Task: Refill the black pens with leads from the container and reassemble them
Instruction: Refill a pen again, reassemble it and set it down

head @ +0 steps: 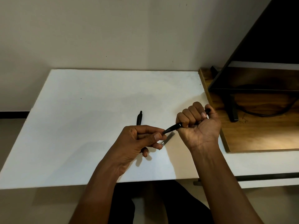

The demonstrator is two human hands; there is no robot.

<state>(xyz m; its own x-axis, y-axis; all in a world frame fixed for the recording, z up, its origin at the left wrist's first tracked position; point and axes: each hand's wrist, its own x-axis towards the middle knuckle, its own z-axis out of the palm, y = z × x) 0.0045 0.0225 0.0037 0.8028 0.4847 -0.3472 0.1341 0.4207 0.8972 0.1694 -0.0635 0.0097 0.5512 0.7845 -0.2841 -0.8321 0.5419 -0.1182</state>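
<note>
My right hand (196, 123) is a closed fist around the barrel of a black pen (174, 127), with the pen's tip pointing left and down. The thumb and fingers of my left hand (142, 139) pinch that pen's tip end. Beneath my hands on the white board (80, 126) lies a small clear lead container (168, 138), partly hidden by my left fingers. A second black pen (139, 118) lies on the board just beyond my left hand, untouched.
The white board rests on a desk whose front edge (258, 176) runs to the right. A wooden shelf surface (258, 130) with a black metal frame (231, 109) and a dark cable borders the board on the right. A wall stands behind.
</note>
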